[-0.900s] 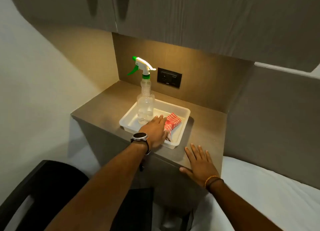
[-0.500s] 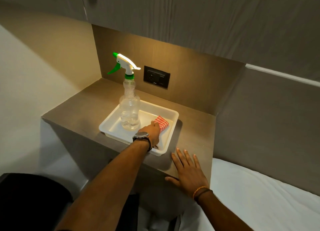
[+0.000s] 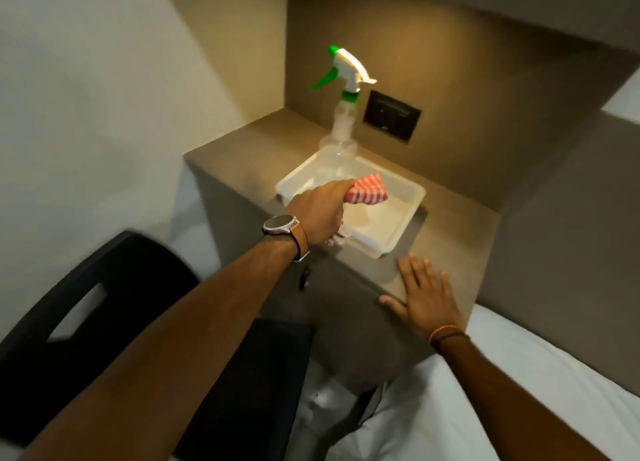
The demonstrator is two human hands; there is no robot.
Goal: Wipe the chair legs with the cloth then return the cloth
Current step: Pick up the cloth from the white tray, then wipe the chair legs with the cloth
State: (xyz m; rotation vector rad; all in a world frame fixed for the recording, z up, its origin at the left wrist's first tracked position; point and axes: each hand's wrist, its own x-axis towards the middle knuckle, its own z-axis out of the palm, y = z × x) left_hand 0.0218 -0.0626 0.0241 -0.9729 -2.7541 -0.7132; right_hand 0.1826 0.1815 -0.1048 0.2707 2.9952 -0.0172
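My left hand [image 3: 320, 211], with a watch on the wrist, is shut on a folded red-and-white striped cloth [image 3: 367, 191] and holds it a little above the white plastic tray [image 3: 398, 233]. A black chair [image 3: 104, 322] stands at the lower left, its backrest with a cut-out handle and part of the seat in view; its legs are hidden. My right hand [image 3: 424, 296] lies flat, fingers spread, on the front edge of the brown counter [image 3: 249, 149].
A clear spray bottle [image 3: 341, 128] with a green-and-white trigger stands in the tray's far left corner. A black wall socket [image 3: 391, 115] sits behind it. A white bed [image 3: 519, 391] lies at the lower right. Cabinets hang overhead.
My left hand has closed on the cloth and lifted it off the tray floor. The view has swung so the chair shows again at the lower left. My right hand has stayed put.
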